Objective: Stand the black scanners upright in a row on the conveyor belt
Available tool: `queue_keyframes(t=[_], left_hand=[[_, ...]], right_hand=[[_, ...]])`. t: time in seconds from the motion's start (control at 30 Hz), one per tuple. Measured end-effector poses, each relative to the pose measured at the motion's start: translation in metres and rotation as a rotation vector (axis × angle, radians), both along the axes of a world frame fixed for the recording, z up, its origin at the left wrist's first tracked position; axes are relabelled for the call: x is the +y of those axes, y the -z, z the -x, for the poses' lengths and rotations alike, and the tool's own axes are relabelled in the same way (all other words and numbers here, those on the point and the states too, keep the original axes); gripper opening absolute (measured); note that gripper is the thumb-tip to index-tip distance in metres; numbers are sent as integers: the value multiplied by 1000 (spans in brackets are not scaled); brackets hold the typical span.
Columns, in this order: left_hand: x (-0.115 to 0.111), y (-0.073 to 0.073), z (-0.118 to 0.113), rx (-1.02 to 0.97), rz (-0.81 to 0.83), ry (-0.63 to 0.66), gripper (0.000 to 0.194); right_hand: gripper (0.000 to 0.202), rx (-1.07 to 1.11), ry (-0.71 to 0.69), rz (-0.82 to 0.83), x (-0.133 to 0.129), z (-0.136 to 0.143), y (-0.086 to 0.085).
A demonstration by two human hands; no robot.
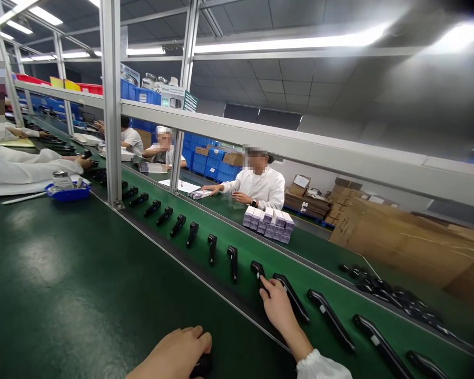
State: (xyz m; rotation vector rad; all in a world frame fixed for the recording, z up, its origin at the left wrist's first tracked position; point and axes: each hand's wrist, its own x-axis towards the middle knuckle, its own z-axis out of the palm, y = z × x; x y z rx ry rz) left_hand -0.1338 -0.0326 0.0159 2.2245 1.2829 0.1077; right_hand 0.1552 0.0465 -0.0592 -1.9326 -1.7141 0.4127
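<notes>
My right hand [278, 305] reaches over the green conveyor belt, its fingers closed about a black handheld device with a bent head [256, 268]. The lower part of that device is hidden under the hand. At the bottom edge, my left hand [177, 350] curls over another black device [202, 364] above the green tabletop; only an end of it shows. Right beside my right hand lies a similar black device [294, 300], and another [332, 318] with a small pale label follows to its right. Several more run in a spaced row up the belt to the left.
Stacked white-and-purple boxes [268, 223] stand beyond the belt, near a seated person in white [256, 184]. A heap of black devices [398, 300] lies far right. A metal post [111, 105] rises at the belt's edge. A blue tray [68, 190] holds a jar.
</notes>
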Motion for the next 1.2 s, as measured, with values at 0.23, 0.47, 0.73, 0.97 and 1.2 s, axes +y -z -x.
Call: queue_keyframes(t=[0.23,0.47,0.73,0.97,1.2], left_hand=[[7,1,1,-271,52,-161,33],[24,24,-15,-667,267,-234,37],[8,14,-32,-1153,478,-271,29],[13,21,-31,-1084,250,-269,26],[13,13,4,-230,70,60,41]], right_hand=[[50,-212,103,24,9,-8,21],[48,-188,114,-62,-8,-6,-14],[46,938,-391,176,-72,65,-60],[33,1601,-144,252,-88,93,-61],[24,1253,34,-171,-40,38,-68]])
